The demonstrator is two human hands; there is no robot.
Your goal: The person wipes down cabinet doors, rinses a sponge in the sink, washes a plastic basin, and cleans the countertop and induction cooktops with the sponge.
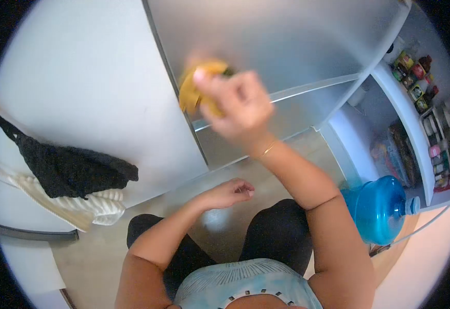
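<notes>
My right hand [240, 105] is raised in front of a silvery, smooth door panel [297, 46], its fingers closed on a yellow cloth [188, 92]. The cloth lies close to the dark vertical gap between the silvery panel and the white panel [86, 67]; the hand and cloth are slightly blurred. Whether the cloth touches the surface cannot be told. Lower down, my left hand [229, 194] hangs over the floor between my knees and the panels. Its fingers are loosely curled and apart, with nothing visible in them.
On the left, a black cloth [70, 167] and a cream knitted cloth [101, 206] hang from the white surface. A blue water bottle [377, 211] lies beside my right knee. Shelves [405, 123] with jars and small packages stand at the right.
</notes>
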